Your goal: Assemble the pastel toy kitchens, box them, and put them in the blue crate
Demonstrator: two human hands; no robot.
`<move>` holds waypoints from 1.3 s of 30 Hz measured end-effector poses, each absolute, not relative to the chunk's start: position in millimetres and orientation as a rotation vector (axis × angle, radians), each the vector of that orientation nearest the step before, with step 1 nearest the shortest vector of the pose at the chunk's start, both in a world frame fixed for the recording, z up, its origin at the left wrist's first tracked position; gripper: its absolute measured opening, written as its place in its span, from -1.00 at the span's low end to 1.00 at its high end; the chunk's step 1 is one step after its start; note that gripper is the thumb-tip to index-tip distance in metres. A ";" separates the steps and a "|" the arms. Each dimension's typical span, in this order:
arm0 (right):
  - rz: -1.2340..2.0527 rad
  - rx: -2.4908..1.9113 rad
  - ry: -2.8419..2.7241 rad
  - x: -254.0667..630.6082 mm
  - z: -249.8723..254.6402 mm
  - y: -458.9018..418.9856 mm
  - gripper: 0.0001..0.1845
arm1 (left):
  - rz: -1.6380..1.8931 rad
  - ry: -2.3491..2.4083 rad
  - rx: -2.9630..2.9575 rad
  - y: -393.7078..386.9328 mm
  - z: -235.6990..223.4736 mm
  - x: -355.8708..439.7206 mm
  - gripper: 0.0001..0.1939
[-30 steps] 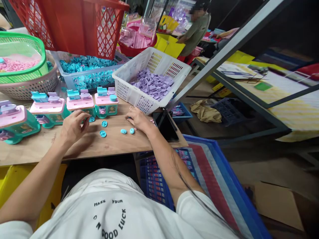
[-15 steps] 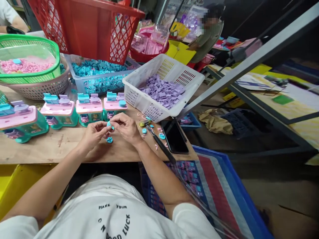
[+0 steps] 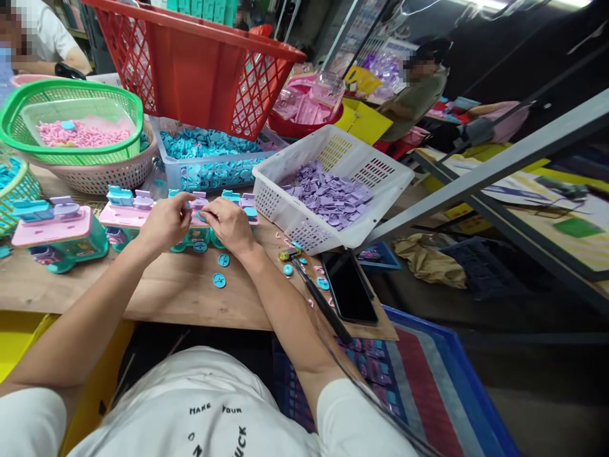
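Both of my hands are at the third toy in a row, a pink-topped teal one (image 3: 198, 236) that they partly cover. My left hand (image 3: 164, 222) is closed, its fingers curled over the toy's top; what it grips, if anything, is hidden. Thumb and fingertips of my right hand (image 3: 231, 223) pinch a small blue piece (image 3: 200, 216), mostly covered. Below them on the wood lie three blue discs, among them an upper disc (image 3: 200, 247) and a lower disc (image 3: 219, 280). The fourth toy (image 3: 252, 219) stands just right, with two more toys (image 3: 61, 231) to the left.
Behind the toys stand a blue-filled clear bin (image 3: 209, 166), a white basket (image 3: 285, 209) of purple parts and a tall red basket (image 3: 190, 70). A screwdriver-like black-handled tool (image 3: 328, 311) and a phone (image 3: 349, 285) lie at right. A metal bar (image 3: 457, 178) slants across. Other people sit beyond.
My hands have moved from over the bare wood in front of the toys to the top of the third toy. More blue discs show on the table. The view has shifted.
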State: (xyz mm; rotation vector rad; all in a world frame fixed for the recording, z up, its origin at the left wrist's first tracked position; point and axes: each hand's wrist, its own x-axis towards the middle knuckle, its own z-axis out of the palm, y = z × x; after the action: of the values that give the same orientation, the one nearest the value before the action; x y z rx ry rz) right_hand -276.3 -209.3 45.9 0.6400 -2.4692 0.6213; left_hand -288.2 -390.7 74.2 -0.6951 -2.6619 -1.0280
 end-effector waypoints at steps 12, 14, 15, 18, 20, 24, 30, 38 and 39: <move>0.349 0.840 -2.652 -288.5 66.5 -205.6 -0.72 | -0.366 -2.398 -0.919 -392.5 38.5 -283.6 -0.73; 0.339 0.743 -2.663 -285.9 65.2 -210.0 -0.71 | -0.343 -2.391 -0.907 -390.5 36.6 -284.0 -0.74; 0.336 0.694 -2.666 -284.4 64.9 -212.0 -0.71 | -0.344 -2.389 -0.904 -390.0 36.3 -284.8 -0.74; 0.364 0.595 -2.653 -274.8 64.1 -212.7 -0.76 | -0.359 -2.370 -0.921 -392.2 38.1 -287.1 -0.74; 0.425 0.577 -2.588 -260.3 60.9 -205.8 -0.76 | -0.396 -2.340 -0.940 -396.1 41.0 -285.3 -0.73; 0.486 0.717 -2.572 -215.5 40.2 -178.7 -0.71 | -0.515 -2.248 -0.997 -398.6 44.8 -266.8 -0.72; 0.403 0.748 -2.874 -182.6 4.3 -162.2 -0.82 | -0.646 -2.303 -1.272 -376.4 27.6 -238.8 -0.80; 1.619 0.403 -2.430 -201.1 8.5 -183.5 -0.84 | -1.048 -2.459 -1.185 -373.4 18.2 -234.7 -0.69; 1.746 0.373 -2.368 -203.5 12.1 -187.6 -0.78 | -1.109 -2.447 -1.144 -375.0 23.5 -234.9 -0.69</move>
State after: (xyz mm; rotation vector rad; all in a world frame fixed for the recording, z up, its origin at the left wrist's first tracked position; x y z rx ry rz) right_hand -203.5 -187.6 12.1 0.3733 -2.3680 1.7461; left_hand -234.9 -375.0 23.5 -1.1439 -2.4475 -1.1087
